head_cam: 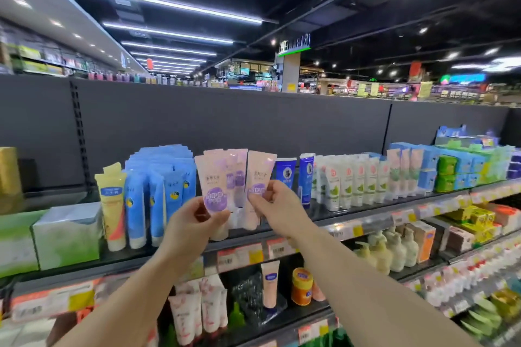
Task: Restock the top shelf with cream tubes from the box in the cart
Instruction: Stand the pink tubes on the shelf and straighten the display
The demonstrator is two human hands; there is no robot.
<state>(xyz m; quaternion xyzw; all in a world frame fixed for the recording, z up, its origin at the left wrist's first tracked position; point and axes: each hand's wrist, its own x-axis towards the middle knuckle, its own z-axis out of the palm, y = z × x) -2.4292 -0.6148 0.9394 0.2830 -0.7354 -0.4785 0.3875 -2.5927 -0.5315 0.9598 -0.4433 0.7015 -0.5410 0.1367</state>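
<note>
Two pink cream tubes with purple labels stand cap-down at the top shelf (366, 210). My left hand (194, 224) pinches the left pink tube (210, 177) near its lower end. My right hand (275, 198) pinches the right pink tube (259, 172) the same way. Between and behind them stand more pink tubes (235, 169) of the same kind. The box and the cart are out of view.
Blue tubes (158, 191) and a yellow tube (112, 205) stand left of the pink ones, dark blue tubes (306, 177) and white-green tubes (349, 180) to the right. Green boxes (67, 234) fill the shelf's left end. Lower shelves hold bottles, jars and more tubes.
</note>
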